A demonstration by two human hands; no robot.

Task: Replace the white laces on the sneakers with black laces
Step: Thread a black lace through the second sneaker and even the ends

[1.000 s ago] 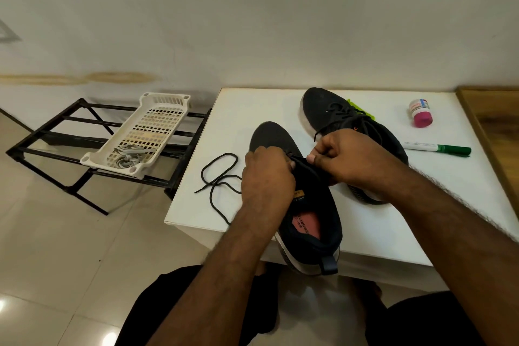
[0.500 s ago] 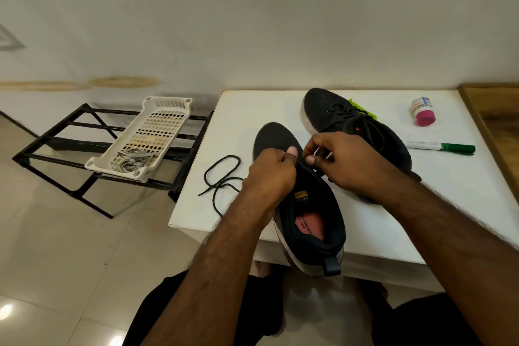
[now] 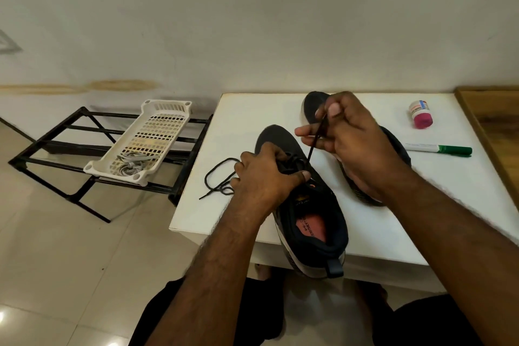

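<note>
A black knit sneaker with a pale sole and pink insole point(image 3: 306, 222) lies on the white table, heel overhanging the near edge, toe pointing away. A thin black lace point(image 3: 316, 140) rises taut from its eyelets. The lace's other length point(image 3: 217, 180) lies looped on the table just left of the shoe. A second black sneaker point(image 3: 314, 100) lies behind it, mostly hidden. Grey-white laces point(image 3: 130, 163) lie bundled in a white plastic basket.
</note>
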